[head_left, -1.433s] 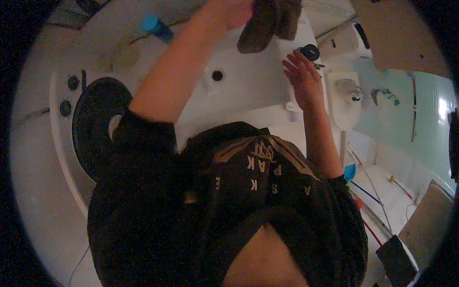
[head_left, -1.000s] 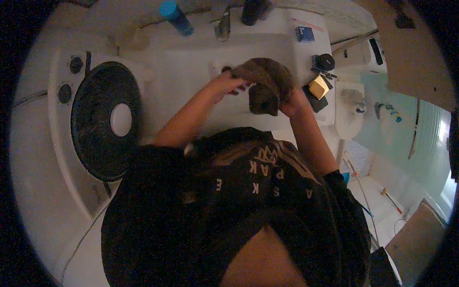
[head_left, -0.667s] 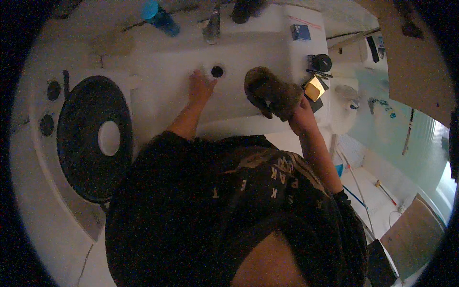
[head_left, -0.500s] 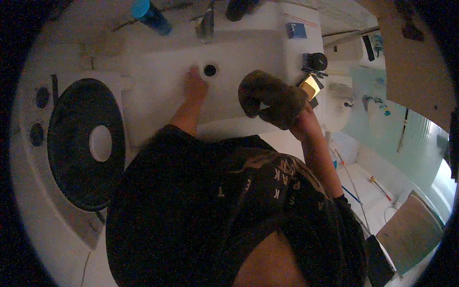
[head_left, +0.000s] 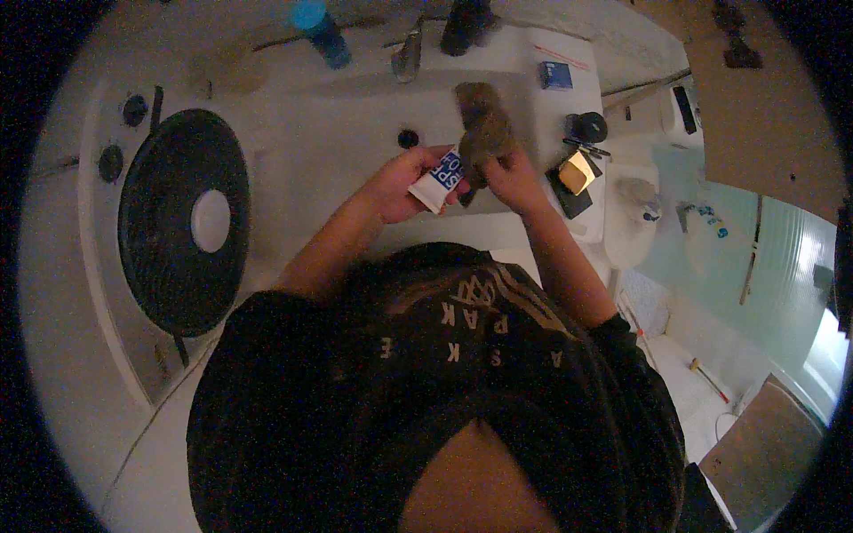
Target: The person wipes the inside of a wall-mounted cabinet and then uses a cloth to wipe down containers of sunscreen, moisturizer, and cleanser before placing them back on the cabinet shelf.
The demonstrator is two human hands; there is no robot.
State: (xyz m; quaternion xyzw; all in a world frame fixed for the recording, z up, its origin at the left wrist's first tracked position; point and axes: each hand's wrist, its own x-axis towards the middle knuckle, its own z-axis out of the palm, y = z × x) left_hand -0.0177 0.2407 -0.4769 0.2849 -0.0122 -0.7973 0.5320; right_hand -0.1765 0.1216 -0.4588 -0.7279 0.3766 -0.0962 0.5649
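Above the basin of a white sink (head_left: 355, 107), my left hand (head_left: 398, 185) grips a flat white tube with blue panels (head_left: 434, 186), its pale end toward my body. My right hand (head_left: 515, 182) pinches a bunched brown cloth (head_left: 487, 133), which hangs over the basin's right part and touches or nearly touches the tube. Exactly how the cloth folds is blurred. Just beyond my left hand shows the dark drain hole (head_left: 408, 139). A metal faucet (head_left: 406, 64) stands at the far edge.
A blue bottle-like container (head_left: 325, 40) and a dark one (head_left: 466, 27) stand behind the sink. A blue box (head_left: 556, 76), black round jar (head_left: 589, 127) and gold item (head_left: 577, 173) lie on the right ledge. On the left is a large black disc (head_left: 169, 222) with a white centre.
My left hand, low in the basin before, has come up and right and now holds the tube. The cloth, earlier covering my right hand, now hangs from its fingers, farther left.
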